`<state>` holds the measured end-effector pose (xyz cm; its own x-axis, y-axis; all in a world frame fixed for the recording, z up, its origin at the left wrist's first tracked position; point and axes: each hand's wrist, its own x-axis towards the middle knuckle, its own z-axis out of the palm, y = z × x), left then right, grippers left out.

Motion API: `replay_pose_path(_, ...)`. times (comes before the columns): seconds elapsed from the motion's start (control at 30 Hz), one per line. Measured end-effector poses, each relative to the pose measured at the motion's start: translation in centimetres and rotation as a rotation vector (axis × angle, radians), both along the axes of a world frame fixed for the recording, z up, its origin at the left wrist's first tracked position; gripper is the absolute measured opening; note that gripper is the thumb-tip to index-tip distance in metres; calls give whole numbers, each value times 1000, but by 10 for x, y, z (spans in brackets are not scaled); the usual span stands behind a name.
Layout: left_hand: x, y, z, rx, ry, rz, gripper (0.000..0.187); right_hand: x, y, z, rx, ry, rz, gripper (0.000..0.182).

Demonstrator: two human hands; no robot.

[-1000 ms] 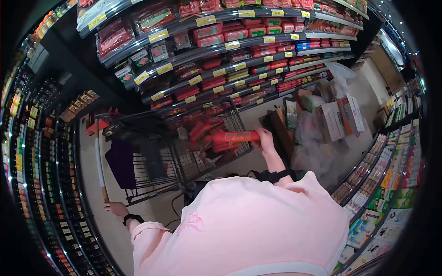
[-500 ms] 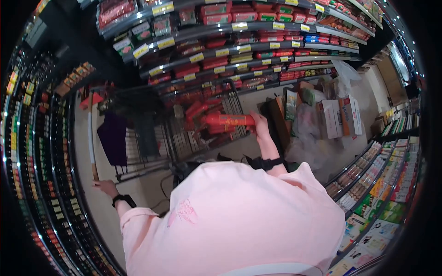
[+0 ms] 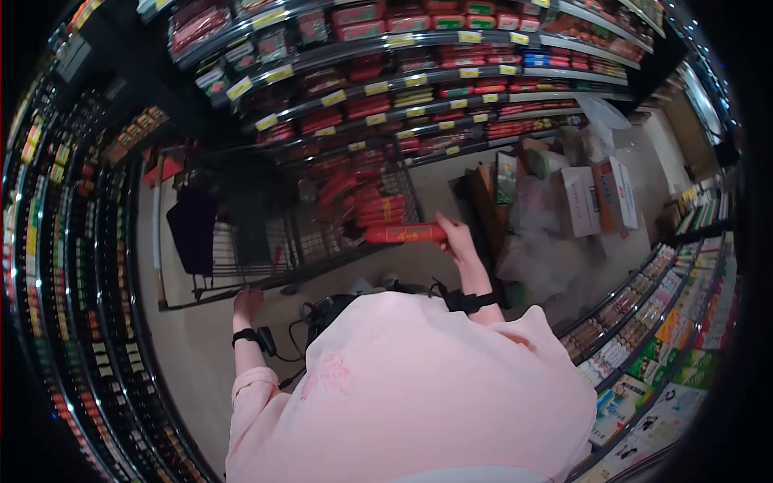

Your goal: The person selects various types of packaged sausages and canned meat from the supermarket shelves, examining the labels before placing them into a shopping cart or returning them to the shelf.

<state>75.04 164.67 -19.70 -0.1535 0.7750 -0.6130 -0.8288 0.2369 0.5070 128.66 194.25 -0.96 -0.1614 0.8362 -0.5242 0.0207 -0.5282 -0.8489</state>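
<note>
Gripping red sausage pack [image 3: 394,233] in right hand [image 3: 456,238] fingers | left hand [image 3: 247,302] grasping cart [image 3: 266,233] rail

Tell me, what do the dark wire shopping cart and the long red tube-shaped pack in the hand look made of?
The dark wire shopping cart looks like metal: thin rods in an open grid with a dull finish. The long red tube-shaped pack, held in the right hand, seems wrapped in glossy plastic film, judging by its sheen and printed label.

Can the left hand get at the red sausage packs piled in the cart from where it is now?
Probably not directly: the left hand is at the cart near its edge, and the wire side stands between it and the red sausage packs at the far end.
</note>
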Motion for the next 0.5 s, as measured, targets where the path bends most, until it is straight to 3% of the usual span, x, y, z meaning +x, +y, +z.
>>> replay_pose_path(0.03,14,16,6,-231,259,-88,32,8,-4,0,3,-3,-14,44)
replay_pose_path(0.1,55,41,28,-387,525,-264,36,26,-9,-5,25,-54,-49,47)
replay_pose_path(0.17,89,64,44,-387,560,-288,30,43,-15,6,26,-71,-80,48)
replay_pose_path(0.23,115,80,49,-470,864,-456,27,61,-23,8,47,-55,-157,49)
replay_pose_path(0.3,135,89,48,-372,955,-618,26,78,-32,7,53,-30,-217,49)
replay_pose_path(0.37,157,83,51,-152,1265,-785,27,88,-43,4,57,-4,-280,48)
replay_pose_path(0.47,161,54,20,-92,1301,-756,29,92,-64,1,-21,-30,-271,50)
replay_pose_path(0.5,168,44,32,-85,1300,-760,29,91,-72,2,-18,-32,-277,50)
